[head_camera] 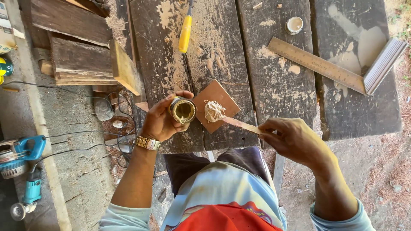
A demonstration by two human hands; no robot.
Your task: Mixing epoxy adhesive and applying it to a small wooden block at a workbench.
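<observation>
A dark plank surface [278,85], dusted with sawdust, carries a metal square [338,68], a brown square tile [222,100], a yellow-handled tool [185,33] and a small round lid [294,25]. The left hand [160,122] has its fingers wrapped around an open tin [183,110] at the surface's near edge. The right hand [293,139] has its fingers closed on a thin wooden stick [239,125] whose tip bears a pale fibre wad [213,111] over the tile

chisel [185,32] tip cropped; can [183,110] contents unclear

bench [278,90]: I'm seeing rough, dusty, weathered wood
tin [183,110]: glossy metal, showing at my 9 o'clock
square [319,65]: dull scuffed metal
</observation>
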